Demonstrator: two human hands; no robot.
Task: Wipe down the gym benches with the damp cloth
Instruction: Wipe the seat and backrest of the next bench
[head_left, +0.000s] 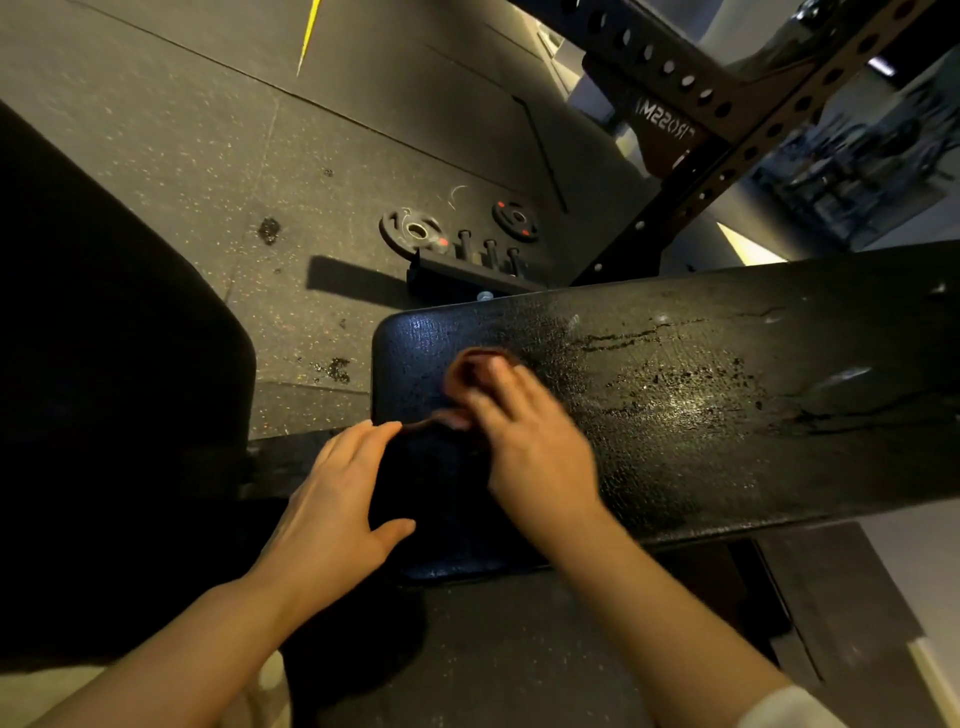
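At the left end of the one bench (675, 415) in full view, a single cloth (470, 371), reddish-brown and blurred, lay on the black pad near its far-left corner. Two bare hands were over that end. The right hand (524, 441) lay on the cloth with its fingers pressing down on it; blur hid whether they curled round the fabric, so I could not tell its hold. The left hand (337, 499) rested flat at the pad's left edge, fingers straight and together, thumb spread, gripping nothing; its fingertips reached a dark trailing edge of the cloth. The pad's surface shone wet, with dark streaks and cracks toward the right.

Beyond the bench's far edge, on the speckled floor (208, 130), lay two plates (413, 231), each with red marks, well apart from each other. Between them stood a low bar (467, 273) carrying three upright pegs. A perforated rack (727, 104) rose at the far right. A second dark pad (104, 364) filled the left side.
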